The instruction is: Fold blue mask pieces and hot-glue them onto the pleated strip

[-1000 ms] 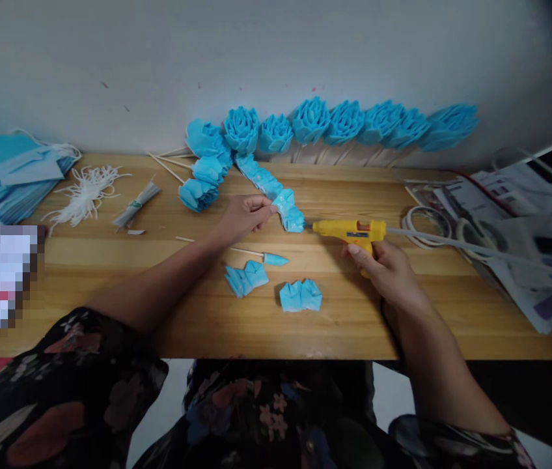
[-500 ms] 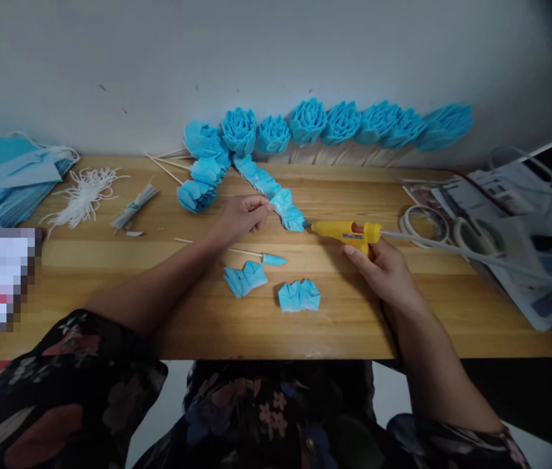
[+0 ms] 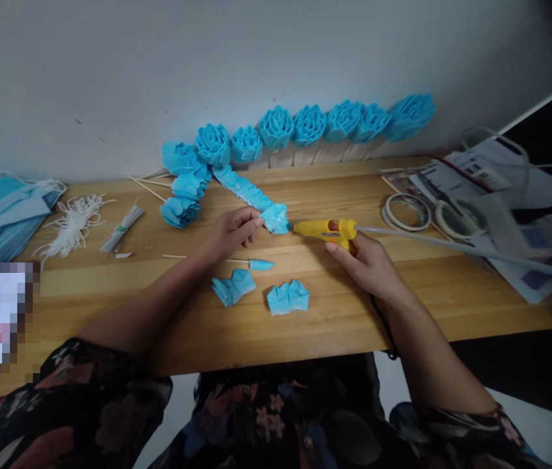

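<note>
My left hand [image 3: 241,229] pinches the left edge of a folded blue petal piece [image 3: 275,219], thumb and finger closed together. My right hand [image 3: 366,260] is wrapped around the handle of a yellow hot glue gun [image 3: 325,229]. The gun's nozzle points left and is right at the petal piece's right edge; whether it touches is unclear. A long glue stick [image 3: 432,242] sticks out of the gun's back. Behind my left hand runs a row of overlapping blue petal pieces [image 3: 241,187]. Nearer me lie a blue-tipped stick [image 3: 260,264] and two folded pieces, left [image 3: 234,286] and right [image 3: 288,298].
Finished blue flowers [image 3: 309,124] on sticks line the wall, with several more at the left [image 3: 181,212]. Blue face masks [image 3: 7,212], white cords [image 3: 73,225] and a tied bundle [image 3: 122,228] lie left. Tape rolls [image 3: 407,213] and papers [image 3: 515,260] occupy the right.
The whole view has shifted and tilted. The petal piece in my left hand now looks more compact and lifted toward my fingers, with the glue gun still at its right edge.
</note>
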### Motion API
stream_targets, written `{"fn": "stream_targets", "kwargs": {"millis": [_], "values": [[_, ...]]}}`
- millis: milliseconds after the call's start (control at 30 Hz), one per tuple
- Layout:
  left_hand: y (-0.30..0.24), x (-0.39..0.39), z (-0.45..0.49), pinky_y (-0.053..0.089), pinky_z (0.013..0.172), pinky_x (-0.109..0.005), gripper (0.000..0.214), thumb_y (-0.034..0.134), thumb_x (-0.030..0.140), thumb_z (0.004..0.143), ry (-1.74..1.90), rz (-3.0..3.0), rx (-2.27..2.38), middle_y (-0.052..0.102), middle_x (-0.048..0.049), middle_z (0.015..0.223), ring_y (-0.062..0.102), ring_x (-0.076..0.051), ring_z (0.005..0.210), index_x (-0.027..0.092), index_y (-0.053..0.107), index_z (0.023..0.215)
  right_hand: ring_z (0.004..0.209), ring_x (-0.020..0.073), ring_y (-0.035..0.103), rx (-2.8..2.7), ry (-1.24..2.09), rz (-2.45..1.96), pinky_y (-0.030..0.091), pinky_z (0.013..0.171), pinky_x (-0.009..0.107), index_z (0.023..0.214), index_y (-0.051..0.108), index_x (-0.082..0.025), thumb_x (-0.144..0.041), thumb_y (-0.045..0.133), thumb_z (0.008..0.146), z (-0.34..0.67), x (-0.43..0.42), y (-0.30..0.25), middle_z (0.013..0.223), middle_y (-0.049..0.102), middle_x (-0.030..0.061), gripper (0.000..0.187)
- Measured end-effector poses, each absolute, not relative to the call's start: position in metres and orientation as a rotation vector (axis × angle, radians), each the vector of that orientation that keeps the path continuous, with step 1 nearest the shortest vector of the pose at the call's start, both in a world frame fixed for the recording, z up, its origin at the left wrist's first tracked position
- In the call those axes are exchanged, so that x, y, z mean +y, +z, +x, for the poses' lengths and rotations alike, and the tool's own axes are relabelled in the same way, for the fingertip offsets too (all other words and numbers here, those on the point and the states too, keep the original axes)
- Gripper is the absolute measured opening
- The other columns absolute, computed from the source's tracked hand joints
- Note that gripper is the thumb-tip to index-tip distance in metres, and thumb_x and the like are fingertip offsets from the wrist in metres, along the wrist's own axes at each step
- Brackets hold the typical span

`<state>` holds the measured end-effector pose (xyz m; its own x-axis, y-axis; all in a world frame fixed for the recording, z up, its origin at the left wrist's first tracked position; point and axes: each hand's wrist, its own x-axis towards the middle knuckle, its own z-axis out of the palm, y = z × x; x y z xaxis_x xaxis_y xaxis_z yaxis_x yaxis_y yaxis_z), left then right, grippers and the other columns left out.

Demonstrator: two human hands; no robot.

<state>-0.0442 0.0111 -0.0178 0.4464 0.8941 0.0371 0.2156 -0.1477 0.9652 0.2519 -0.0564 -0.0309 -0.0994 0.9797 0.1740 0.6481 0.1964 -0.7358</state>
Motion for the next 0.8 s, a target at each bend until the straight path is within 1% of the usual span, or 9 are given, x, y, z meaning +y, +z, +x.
{"fn": "stream_targets", "kwargs": {"millis": [67,133,267,400,500,600,700,800], "values": [[-0.017,0.009,-0.043,0.043,0.055,-0.021,0.039,0.061,0.055,0.093,0.808,1.633,0.971,0.062,0.0001,0.070,0.054,-0.008,0.056,0.017,0.059,0.082,0.092,0.0310,0.074,-1.834,0.654,-1.550,0.059,0.081,0.044,0.122,0.073,-0.019,-0.065,0.058,0.093,0.252,-0.057,-0.030,0.108,0.080,0.0130,0.056],[-0.017,0.008,-0.042,0.041,0.053,-0.021,0.039,0.060,0.055,0.094,0.796,1.630,0.992,0.063,0.0002,0.070,0.051,-0.008,0.054,0.017,0.059,0.084,0.087,0.0303,0.074,-1.840,0.651,-1.555,0.058,0.077,0.043,0.121,0.073,-0.019,-0.065,0.058,0.093,0.252,-0.057,-0.029,0.104,0.080,0.0126,0.056],[-0.017,0.005,-0.043,0.036,0.052,-0.022,0.037,0.056,0.054,0.097,0.813,1.662,1.029,0.056,0.0037,0.061,0.045,-0.008,0.051,0.019,0.056,0.085,0.095,0.0323,0.074,-1.839,0.656,-1.534,0.058,0.082,0.044,0.118,0.074,-0.021,-0.065,0.059,0.093,0.251,-0.056,-0.028,0.109,0.080,0.0125,0.053],[-0.015,0.003,-0.041,0.036,0.056,-0.024,0.032,0.051,0.048,0.100,0.791,1.744,1.061,0.051,0.0056,0.055,0.046,-0.010,0.052,0.019,0.055,0.087,0.093,0.0324,0.074,-1.842,0.663,-1.544,0.057,0.081,0.043,0.116,0.074,-0.018,-0.064,0.059,0.092,0.250,-0.056,-0.026,0.107,0.080,0.0134,0.054],[-0.010,0.000,-0.037,0.036,0.059,-0.025,0.026,0.047,0.039,0.101,0.755,1.801,1.120,0.049,0.0064,0.054,0.045,-0.011,0.052,0.020,0.051,0.084,0.088,0.0312,0.074,-1.832,0.664,-1.553,0.057,0.078,0.042,0.118,0.074,-0.016,-0.063,0.059,0.092,0.250,-0.056,-0.027,0.105,0.080,0.0138,0.056],[-0.006,-0.002,-0.033,0.036,0.061,-0.026,0.021,0.045,0.031,0.102,0.731,1.834,1.169,0.048,0.0069,0.055,0.046,-0.012,0.054,0.021,0.050,0.085,0.091,0.0317,0.074,-1.820,0.665,-1.545,0.058,0.079,0.043,0.120,0.074,-0.017,-0.063,0.059,0.092,0.249,-0.056,-0.028,0.107,0.079,0.0138,0.056],[-0.003,-0.003,-0.031,0.035,0.063,-0.027,0.018,0.045,0.028,0.101,0.710,1.878,1.214,0.047,0.0069,0.056,0.046,-0.013,0.056,0.021,0.051,0.085,0.098,0.0322,0.074,-1.808,0.663,-1.526,0.058,0.084,0.044,0.122,0.074,-0.021,-0.063,0.060,0.092,0.250,-0.056,-0.030,0.113,0.079,0.0130,0.054],[-0.002,-0.004,-0.031,0.034,0.063,-0.027,0.017,0.046,0.027,0.101,0.693,1.890,1.255,0.046,0.0066,0.056,0.047,-0.014,0.058,0.021,0.050,0.085,0.097,0.0326,0.074,-1.802,0.670,-1.539,0.059,0.083,0.045,0.124,0.074,-0.021,-0.063,0.060,0.092,0.250,-0.056,-0.031,0.112,0.079,0.0127,0.054]]}}
